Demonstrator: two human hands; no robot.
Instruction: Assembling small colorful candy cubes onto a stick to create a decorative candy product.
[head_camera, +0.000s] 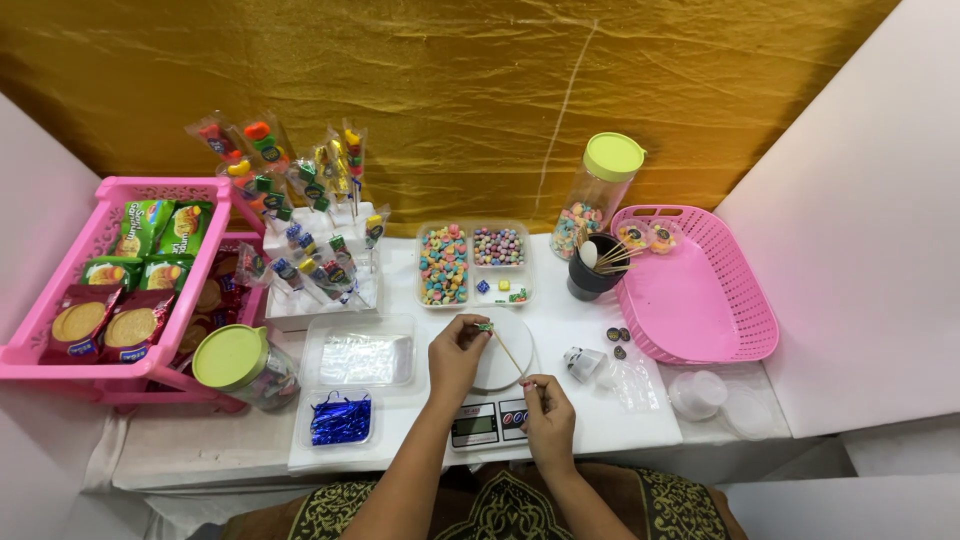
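Note:
My left hand (457, 356) pinches a small green candy piece (485, 327) at the upper end of a thin wooden skewer (507, 351). My right hand (548, 415) grips the skewer's lower end. Both hands hover over a small white kitchen scale (497, 385) with a round platform. Behind the scale sits a clear divided tray (473, 263) holding colourful ring candies and round candies.
A white block (320, 270) stuck with wrapped candy skewers stands at left, beside a pink rack of snack packets (120, 280). Two green-lidded jars (245, 365) (598, 195), a dark cup of sticks (592, 270), a pink basket (695, 290), a tray of blue ties (340, 420) and clear empty trays (360, 355) surround the scale.

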